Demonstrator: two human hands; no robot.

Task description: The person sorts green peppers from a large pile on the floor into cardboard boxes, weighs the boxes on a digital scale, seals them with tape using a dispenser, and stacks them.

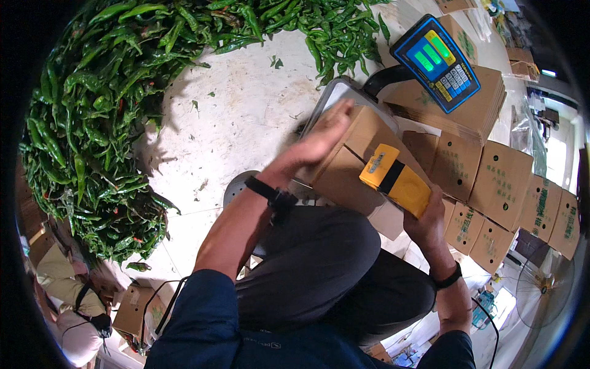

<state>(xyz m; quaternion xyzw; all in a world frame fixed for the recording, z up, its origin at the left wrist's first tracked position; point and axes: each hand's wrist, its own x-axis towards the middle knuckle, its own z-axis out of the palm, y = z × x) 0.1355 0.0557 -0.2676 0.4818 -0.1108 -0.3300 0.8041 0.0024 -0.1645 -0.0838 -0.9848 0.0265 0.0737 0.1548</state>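
A closed cardboard box (339, 175) rests tilted in view on the metal platform of a weighing scale (339, 87), with a seam between its top flaps. My left hand (325, 133) is flat and slightly blurred along the box's left edge, fingers stretched out and gripping nothing. In my right hand (424, 219) is a yellow hand-held tool (408, 184) with a black band, held over the box top by its near end. Its exact kind and whether it touches the cardboard are unclear. Lit green digits show on the scale's display unit (435, 64), mounted on a black arm.
Green chili peppers (92, 106) are heaped in an arc on the pale floor (216, 115). Flattened cartons (484, 92) are stacked behind the scale; several boxes (500, 184) stand to the right, near a fan (544, 288). Another person (76, 332) is at lower left.
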